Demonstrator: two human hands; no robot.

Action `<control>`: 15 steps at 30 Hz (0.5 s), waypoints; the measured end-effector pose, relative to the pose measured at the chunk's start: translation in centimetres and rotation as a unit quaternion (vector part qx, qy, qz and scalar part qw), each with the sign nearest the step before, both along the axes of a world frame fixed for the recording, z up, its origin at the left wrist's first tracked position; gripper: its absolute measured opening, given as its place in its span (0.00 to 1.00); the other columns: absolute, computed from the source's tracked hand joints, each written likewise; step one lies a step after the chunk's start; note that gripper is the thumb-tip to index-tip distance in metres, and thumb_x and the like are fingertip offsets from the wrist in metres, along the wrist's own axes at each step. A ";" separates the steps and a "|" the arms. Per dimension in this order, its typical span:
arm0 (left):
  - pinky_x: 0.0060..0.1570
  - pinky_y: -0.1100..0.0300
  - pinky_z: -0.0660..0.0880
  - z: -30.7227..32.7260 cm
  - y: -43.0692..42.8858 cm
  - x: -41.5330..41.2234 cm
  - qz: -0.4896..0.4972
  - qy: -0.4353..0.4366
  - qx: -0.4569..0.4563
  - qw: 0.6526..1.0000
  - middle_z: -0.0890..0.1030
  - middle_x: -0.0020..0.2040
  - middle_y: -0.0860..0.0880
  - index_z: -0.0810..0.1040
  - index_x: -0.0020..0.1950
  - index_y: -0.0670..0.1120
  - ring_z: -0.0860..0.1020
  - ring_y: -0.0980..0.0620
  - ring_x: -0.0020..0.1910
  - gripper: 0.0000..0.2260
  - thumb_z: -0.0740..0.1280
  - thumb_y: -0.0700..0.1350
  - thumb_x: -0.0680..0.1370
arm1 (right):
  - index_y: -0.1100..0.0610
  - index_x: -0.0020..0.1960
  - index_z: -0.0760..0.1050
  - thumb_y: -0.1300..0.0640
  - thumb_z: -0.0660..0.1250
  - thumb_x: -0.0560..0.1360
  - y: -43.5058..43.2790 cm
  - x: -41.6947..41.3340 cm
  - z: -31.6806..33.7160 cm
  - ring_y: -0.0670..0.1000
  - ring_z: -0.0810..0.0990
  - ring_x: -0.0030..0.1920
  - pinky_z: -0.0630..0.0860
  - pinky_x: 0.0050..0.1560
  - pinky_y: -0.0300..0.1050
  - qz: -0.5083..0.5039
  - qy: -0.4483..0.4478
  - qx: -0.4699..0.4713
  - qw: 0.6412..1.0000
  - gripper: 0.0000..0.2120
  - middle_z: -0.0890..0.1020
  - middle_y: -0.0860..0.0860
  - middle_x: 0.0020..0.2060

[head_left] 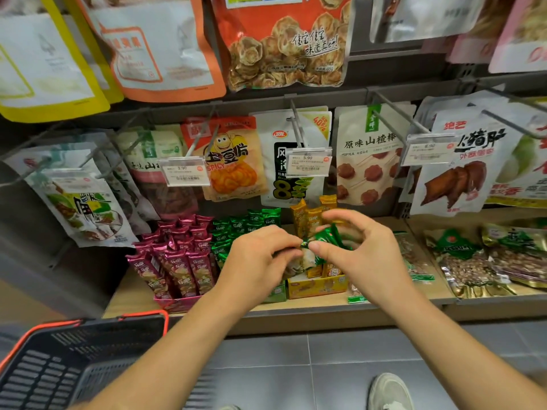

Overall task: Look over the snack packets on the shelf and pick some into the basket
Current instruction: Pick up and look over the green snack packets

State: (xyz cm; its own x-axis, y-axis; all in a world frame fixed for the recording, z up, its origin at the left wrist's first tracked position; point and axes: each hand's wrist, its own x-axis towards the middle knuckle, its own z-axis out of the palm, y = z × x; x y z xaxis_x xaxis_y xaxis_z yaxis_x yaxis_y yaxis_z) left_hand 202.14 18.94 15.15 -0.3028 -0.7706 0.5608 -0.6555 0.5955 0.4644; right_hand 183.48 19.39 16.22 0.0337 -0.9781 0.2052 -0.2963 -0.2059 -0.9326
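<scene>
Your left hand [260, 255] and right hand [365, 253] both pinch one green packet [324, 238] by its ends, just above the shelf [296, 310]. You're at the looking-over step, I'd say. If it's a keeper, carry it down and left to the basket [88, 347], well apart, and release inside. The basket's bottom is cut off by the frame. The packet's print is blurred and partly behind your fingers.

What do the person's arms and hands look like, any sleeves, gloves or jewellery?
The left forearm and right forearm are bare to the frame edge; no sleeve shows. The left hand and right hand wear no gloves, and no ring, watch or bracelet shows on either.
</scene>
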 end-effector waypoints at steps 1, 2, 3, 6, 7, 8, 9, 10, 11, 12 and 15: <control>0.45 0.61 0.76 0.0 0.0 -0.1 0.020 0.033 0.011 0.999 0.83 0.41 0.50 0.85 0.46 0.42 0.80 0.55 0.41 0.05 0.75 0.38 0.72 | 0.45 0.55 0.78 0.54 0.80 0.63 -0.1 -0.1 -0.1 0.41 0.82 0.52 0.77 0.51 0.34 0.015 -0.052 0.017 0.998 0.23 0.84 0.44 0.49; 0.45 0.64 0.75 0.0 0.0 -0.3 0.043 0.070 0.034 0.996 0.82 0.39 0.52 0.85 0.44 0.43 0.79 0.57 0.40 0.04 0.75 0.37 0.71 | 0.46 0.57 0.77 0.52 0.79 0.61 -0.3 -0.1 -0.2 0.41 0.82 0.53 0.78 0.51 0.34 0.035 -0.093 0.034 0.994 0.26 0.84 0.45 0.50; 0.44 0.67 0.74 0.1 0.0 -0.6 0.062 0.106 0.070 0.990 0.82 0.38 0.54 0.84 0.42 0.46 0.78 0.58 0.39 0.04 0.75 0.37 0.71 | 0.46 0.58 0.76 0.50 0.78 0.61 -0.4 0.0 -0.4 0.42 0.81 0.55 0.78 0.54 0.38 0.059 -0.107 0.047 0.991 0.26 0.84 0.45 0.51; 0.41 0.65 0.76 0.0 0.2 -1.1 0.066 0.195 0.203 0.957 0.81 0.36 0.54 0.81 0.39 0.51 0.78 0.60 0.36 0.10 0.74 0.36 0.71 | 0.45 0.63 0.71 0.54 0.74 0.72 -0.5 0.6 -1.5 0.42 0.78 0.61 0.74 0.64 0.50 0.148 -0.031 0.047 0.987 0.22 0.81 0.42 0.57; 0.41 0.61 0.79 0.1 0.1 -1.1 0.047 0.229 0.240 0.942 0.81 0.38 0.51 0.80 0.42 0.51 0.79 0.57 0.37 0.10 0.74 0.35 0.72 | 0.44 0.65 0.69 0.56 0.71 0.75 -0.5 0.7 -1.9 0.41 0.77 0.61 0.73 0.65 0.49 0.166 -0.002 0.042 0.985 0.22 0.80 0.40 0.59; 0.41 0.57 0.80 0.3 0.1 -1.0 0.024 0.262 0.273 0.925 0.81 0.41 0.48 0.80 0.46 0.49 0.79 0.53 0.39 0.11 0.73 0.34 0.72 | 0.44 0.68 0.67 0.58 0.69 0.76 -0.6 0.8 -2.2 0.40 0.76 0.62 0.72 0.66 0.49 0.174 0.023 0.042 0.984 0.23 0.79 0.39 0.59; 0.41 0.55 0.81 0.5 0.1 -0.9 0.004 0.289 0.301 0.909 0.80 0.45 0.44 0.80 0.52 0.49 0.79 0.49 0.42 0.12 0.73 0.34 0.73 | 0.44 0.70 0.65 0.58 0.68 0.77 -0.6 0.7 -2.3 0.40 0.76 0.62 0.72 0.66 0.50 0.180 0.046 0.047 0.981 0.25 0.79 0.40 0.60; 0.40 0.55 0.81 0.8 0.0 -0.7 -0.013 0.306 0.318 0.898 0.80 0.49 0.41 0.80 0.56 0.50 0.80 0.47 0.44 0.14 0.72 0.36 0.73 | 0.42 0.71 0.63 0.58 0.68 0.77 -0.7 0.7 -2.4 0.41 0.76 0.62 0.72 0.66 0.51 0.191 0.067 0.054 0.978 0.27 0.78 0.40 0.61; 0.39 0.56 0.81 1.0 -0.1 -0.4 -0.025 0.306 0.323 0.895 0.81 0.51 0.42 0.80 0.58 0.53 0.80 0.46 0.44 0.15 0.72 0.39 0.74 | 0.40 0.72 0.62 0.57 0.68 0.77 -0.8 0.8 -2.4 0.40 0.76 0.62 0.72 0.66 0.51 0.203 0.088 0.060 0.973 0.29 0.77 0.40 0.62; 0.37 0.59 0.80 1.2 -0.2 -0.2 -0.031 0.297 0.319 0.899 0.83 0.50 0.44 0.82 0.55 0.57 0.81 0.48 0.42 0.14 0.73 0.42 0.74 | 0.37 0.72 0.60 0.56 0.68 0.77 -0.8 0.8 -2.4 0.39 0.75 0.62 0.72 0.66 0.51 0.212 0.107 0.061 0.969 0.30 0.77 0.39 0.62; 0.32 0.62 0.78 2.1 -0.4 0.7 -0.028 0.274 0.314 0.908 0.85 0.37 0.51 0.85 0.46 0.63 0.79 0.56 0.31 0.08 0.74 0.50 0.69 | 0.36 0.73 0.58 0.55 0.68 0.77 -1.1 0.8 -2.3 0.38 0.73 0.64 0.70 0.68 0.48 0.234 0.141 0.065 0.960 0.31 0.75 0.38 0.64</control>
State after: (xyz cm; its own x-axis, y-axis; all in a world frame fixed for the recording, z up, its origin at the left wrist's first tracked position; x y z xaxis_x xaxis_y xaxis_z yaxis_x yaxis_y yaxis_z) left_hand 202.83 18.55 17.27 -0.1599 -0.9827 0.0936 -0.1992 0.1250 0.9719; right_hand 184.27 18.25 13.94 0.5120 -0.8590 0.0018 -0.4433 -0.2660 -0.8560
